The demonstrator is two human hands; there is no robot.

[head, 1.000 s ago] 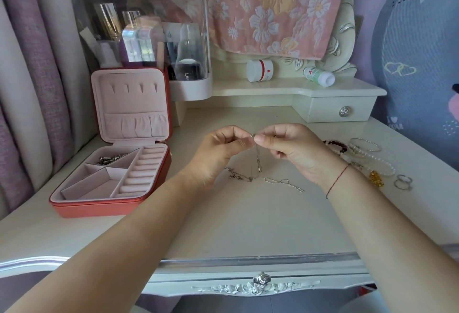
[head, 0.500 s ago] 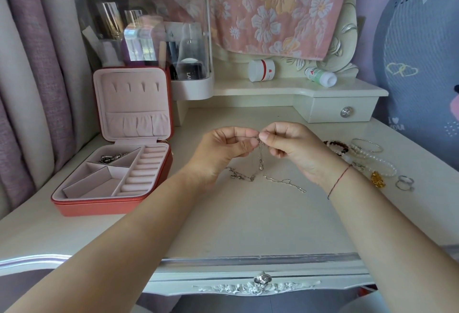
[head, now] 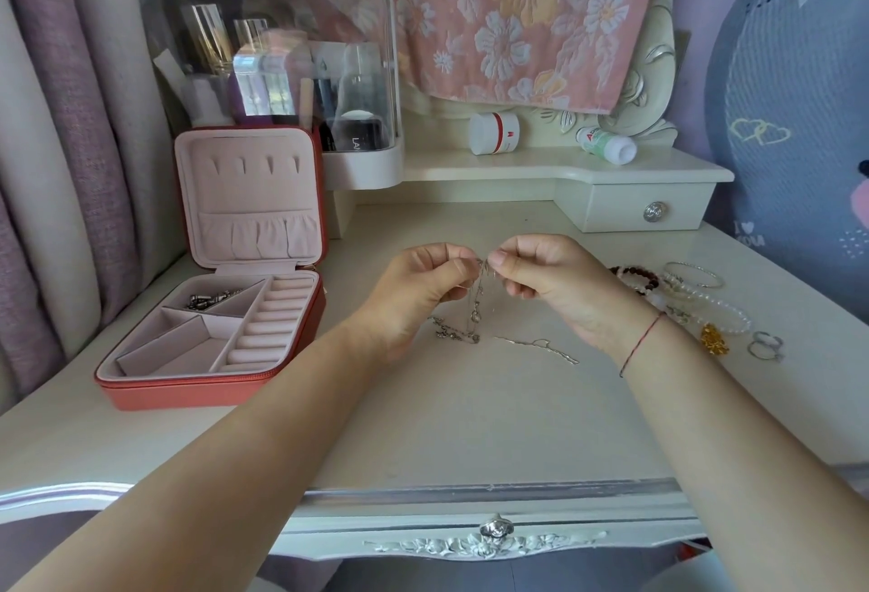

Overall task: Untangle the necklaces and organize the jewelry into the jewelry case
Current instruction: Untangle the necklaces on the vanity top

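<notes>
My left hand [head: 418, 286] and my right hand [head: 550, 281] meet above the middle of the dressing table, each pinching the tangled silver necklaces [head: 475, 314] at the top. The chains hang down from my fingertips and trail onto the table, one end running right [head: 541, 347]. An open red jewelry case [head: 211, 384] with pink lining stands at the left, its lid upright; some silver pieces [head: 211, 300] lie in its back compartment.
To the right lie beaded bracelets [head: 639, 278], a silver bangle [head: 696, 274], a pearl bracelet [head: 724, 314], a gold charm [head: 714, 340] and rings [head: 766, 347]. A clear cosmetics organizer [head: 282, 74] stands behind the case. A jar [head: 493, 133] and a bottle [head: 606, 145] sit on the shelf.
My hands have stayed pinched together at the top of the chains, shifting only slightly; the hanging strands have swung a little.
</notes>
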